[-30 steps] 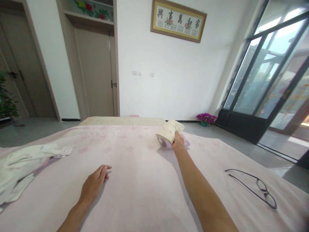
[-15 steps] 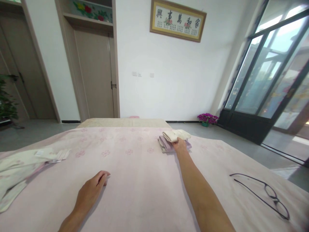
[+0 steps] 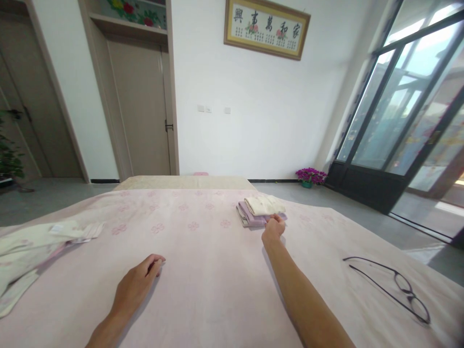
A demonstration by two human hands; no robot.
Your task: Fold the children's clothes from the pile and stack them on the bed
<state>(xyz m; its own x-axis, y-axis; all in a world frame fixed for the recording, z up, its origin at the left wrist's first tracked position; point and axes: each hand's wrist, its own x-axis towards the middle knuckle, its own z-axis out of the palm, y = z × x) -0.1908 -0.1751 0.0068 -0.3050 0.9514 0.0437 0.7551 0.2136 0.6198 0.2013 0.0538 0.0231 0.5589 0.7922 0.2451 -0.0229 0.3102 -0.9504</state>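
My right hand [image 3: 274, 226] is at the near edge of a small stack of folded clothes, its fingers loosely bent and slightly apart. On top of the stack is a folded cream garment [image 3: 264, 205]. Beneath it, a folded purple garment [image 3: 250, 215] shows at the left and front edges. My fingertips are close to that front edge; whether they touch it is hard to see. Farther left, my left hand [image 3: 139, 278] rests on the pink flowered bed cover [image 3: 213, 280], fingers curled in, with nothing visible in them.
A crumpled cream garment [image 3: 39, 246] lies at the left of the cover. Black-framed glasses [image 3: 408, 292] lie unfolded at the right. Beyond the bed are a white wall, a door [image 3: 139, 106], a pot of purple flowers [image 3: 311, 177] and a glass door [image 3: 391, 121].
My right hand has let go of the cream garment and drawn back toward me a little. The garment now lies flatter on the stack. My left hand has stayed in place.
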